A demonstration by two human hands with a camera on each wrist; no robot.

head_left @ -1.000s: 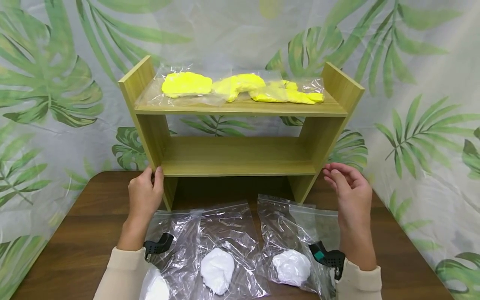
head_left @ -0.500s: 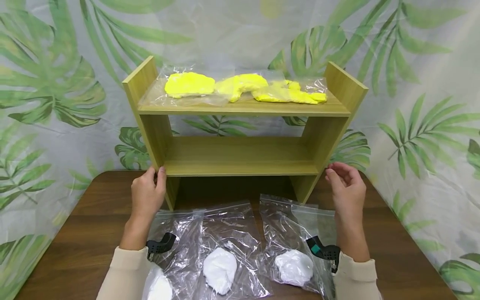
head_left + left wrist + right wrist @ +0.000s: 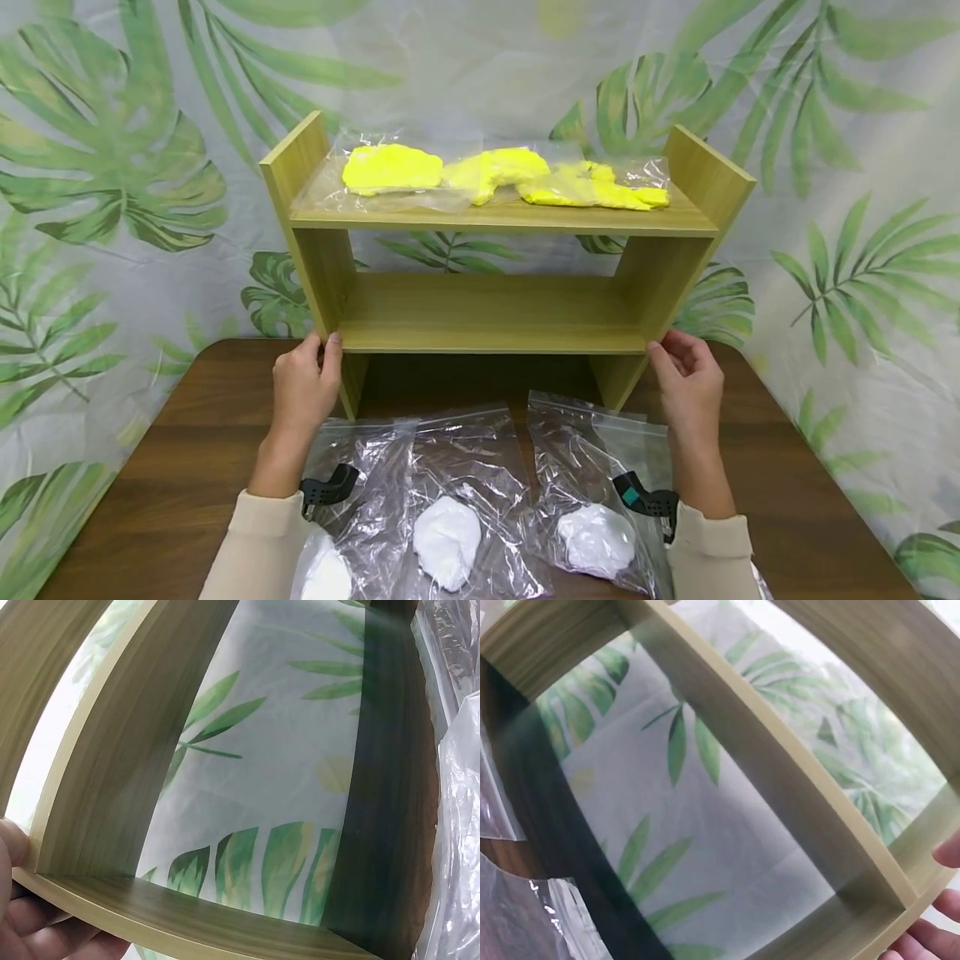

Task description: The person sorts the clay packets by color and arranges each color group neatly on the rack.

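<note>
A small wooden shelf (image 3: pixel 487 312) with light wood-grain boards stands upright on the dark table. My left hand (image 3: pixel 306 387) grips its left side panel near the middle board, thumb at the front edge. In the left wrist view, the left fingers (image 3: pixel 56 930) curl round the panel's outside. My right hand (image 3: pixel 688 383) holds the right side panel at about the same height. The right wrist view shows the thumb (image 3: pixel 949 851) at the panel's edge and fingers on its outer side. On the top board lie several soft yellow lumps (image 3: pixel 393 170) in clear plastic bags.
In front of the shelf, clear zip bags with white lumps (image 3: pixel 447 542) lie on the brown table (image 3: pixel 150 500). One white lump (image 3: pixel 597 540) sits near my right wrist, another (image 3: pixel 327 575) by my left. A leaf-print cloth (image 3: pixel 847 125) hangs close behind.
My right hand has moved left, from beside the right side panel onto it. My left hand keeps its grip on the left panel. The head view has shifted slightly left.
</note>
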